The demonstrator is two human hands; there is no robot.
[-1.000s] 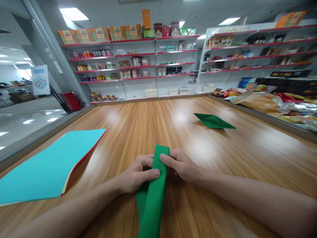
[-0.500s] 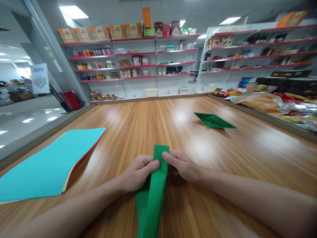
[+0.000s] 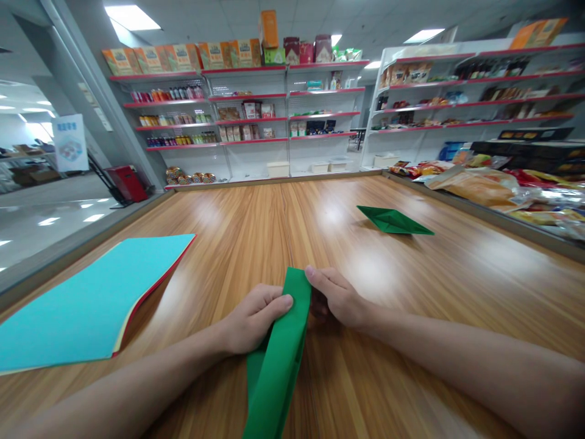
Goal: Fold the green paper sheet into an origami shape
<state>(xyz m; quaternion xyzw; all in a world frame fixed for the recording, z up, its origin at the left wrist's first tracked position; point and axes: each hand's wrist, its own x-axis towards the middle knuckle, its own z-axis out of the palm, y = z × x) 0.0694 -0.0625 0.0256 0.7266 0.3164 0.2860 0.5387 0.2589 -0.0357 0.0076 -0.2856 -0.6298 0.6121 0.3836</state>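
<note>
A folded strip of green paper [image 3: 284, 344] slants up from the bottom edge of the head view, its far end raised above the table. My left hand [image 3: 256, 318] grips it from the left, thumb on top and fingers hidden beneath. At the far right corner, my right hand [image 3: 337, 296] pinches the paper's edge between thumb and fingers; the fingertips are partly out of sight. Farther back on the right lies a folded green paper boat [image 3: 395, 221], apart from both hands.
A stack of coloured paper sheets [image 3: 98, 302], turquoise on top, lies on the wooden table [image 3: 228, 238] at the left. Packaged snacks [image 3: 484, 189] and dark boxes stand beyond the table's right rim. Stocked shelves [image 3: 247, 97] line the back.
My right thumb has slid from the top face of the paper to its far right corner. The strip's near end has swung slightly left. My left hand keeps its grip.
</note>
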